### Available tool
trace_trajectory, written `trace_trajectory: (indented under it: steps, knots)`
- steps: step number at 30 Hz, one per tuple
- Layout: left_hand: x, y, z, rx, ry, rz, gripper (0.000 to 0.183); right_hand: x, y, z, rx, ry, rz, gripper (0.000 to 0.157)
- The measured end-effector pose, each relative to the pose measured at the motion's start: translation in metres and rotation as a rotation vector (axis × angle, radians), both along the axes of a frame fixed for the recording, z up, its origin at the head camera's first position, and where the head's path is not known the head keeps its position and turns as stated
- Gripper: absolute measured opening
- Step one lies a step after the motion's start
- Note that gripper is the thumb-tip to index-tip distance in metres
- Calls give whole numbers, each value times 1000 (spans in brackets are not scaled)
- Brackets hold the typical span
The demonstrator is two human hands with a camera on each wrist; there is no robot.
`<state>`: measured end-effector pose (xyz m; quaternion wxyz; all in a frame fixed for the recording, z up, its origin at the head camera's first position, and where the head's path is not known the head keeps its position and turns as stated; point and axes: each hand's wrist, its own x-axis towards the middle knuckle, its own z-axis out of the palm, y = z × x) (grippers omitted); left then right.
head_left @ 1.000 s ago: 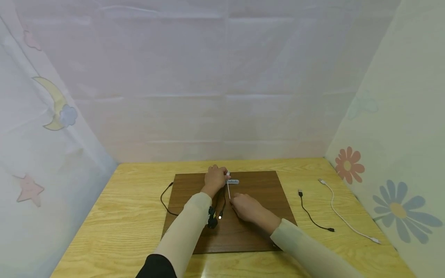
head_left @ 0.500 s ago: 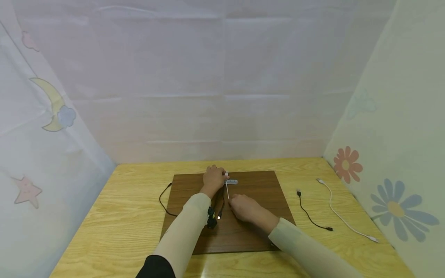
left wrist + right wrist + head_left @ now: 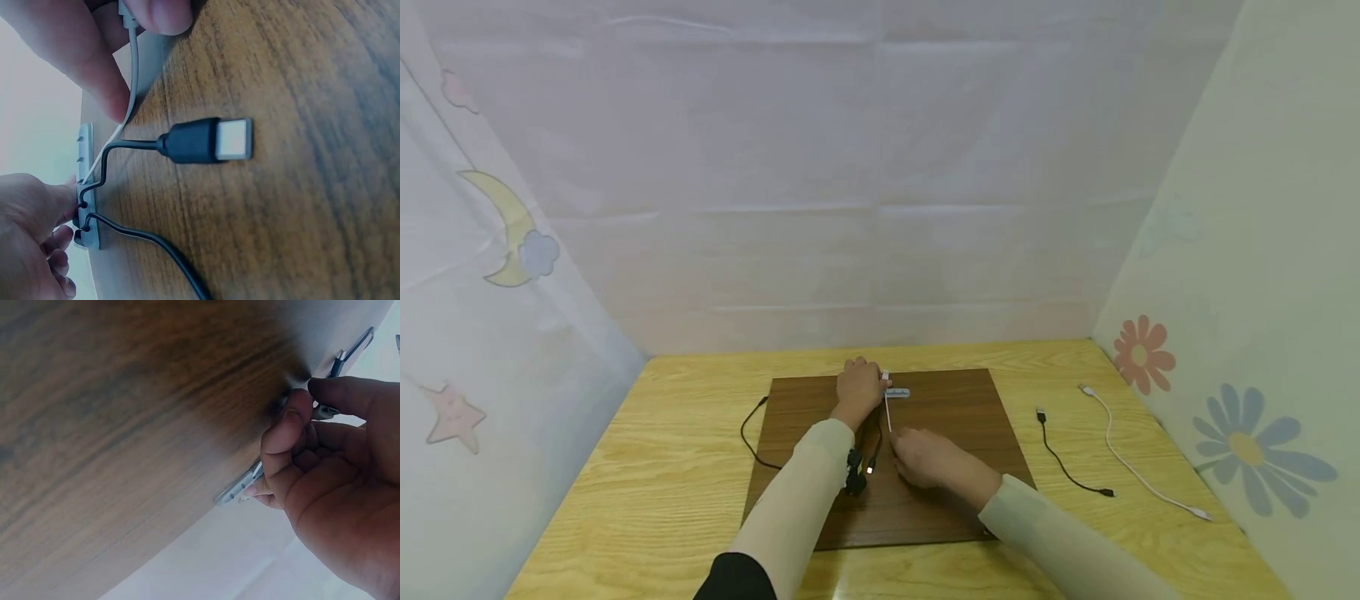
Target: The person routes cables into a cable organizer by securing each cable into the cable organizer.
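A white USB cable (image 3: pixel 888 414) runs taut through a pale grey cable clip strip (image 3: pixel 898 393) on the brown board. At the strip's far side my left hand (image 3: pixel 859 386) pinches the cable's white plug, partly hidden behind the fingers. Nearer to me, my right hand (image 3: pixel 928 458) pinches the cable's other end between thumb and finger; a grey connector (image 3: pixel 325 412) shows between them in the right wrist view. Two black cables also sit in the strip's slots. One ends in a black plug (image 3: pixel 190 140) with a metal tip, lying below the white cable in the left wrist view.
The brown board (image 3: pixel 955 508) lies on a yellow wooden table (image 3: pixel 625 475). On the right lie a short black cable (image 3: pixel 1060 461) and a white cable (image 3: pixel 1123 458). A black cable (image 3: pixel 743 433) loops off the board's left edge. Patterned cloth walls surround the table.
The head view has shifted slightly, so the scene slides a little to the left. Both hands keep their hold on the white USB cable with almost no movement.
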<state>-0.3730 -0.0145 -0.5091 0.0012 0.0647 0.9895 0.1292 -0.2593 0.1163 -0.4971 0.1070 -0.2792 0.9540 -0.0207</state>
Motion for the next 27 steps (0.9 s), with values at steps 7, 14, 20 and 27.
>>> trace_trajectory:
  steps: [7, 14, 20, 27]
  knots:
    - [3, 1, 2, -8, 21, -9, 28, 5, 1, 1, 1, 12, 33, 36]
    - [1, 2, -2, -10, 31, -3, 30, 14, 2, 5, 2, 21, 25, 36]
    - [-2, 2, -6, -29, 51, -5, 36, 18, 2, 4, 18, 34, 25, 38]
    - [2, 2, -4, -45, 59, -28, 36, 19, 11, 4, -85, -35, -40, 27]
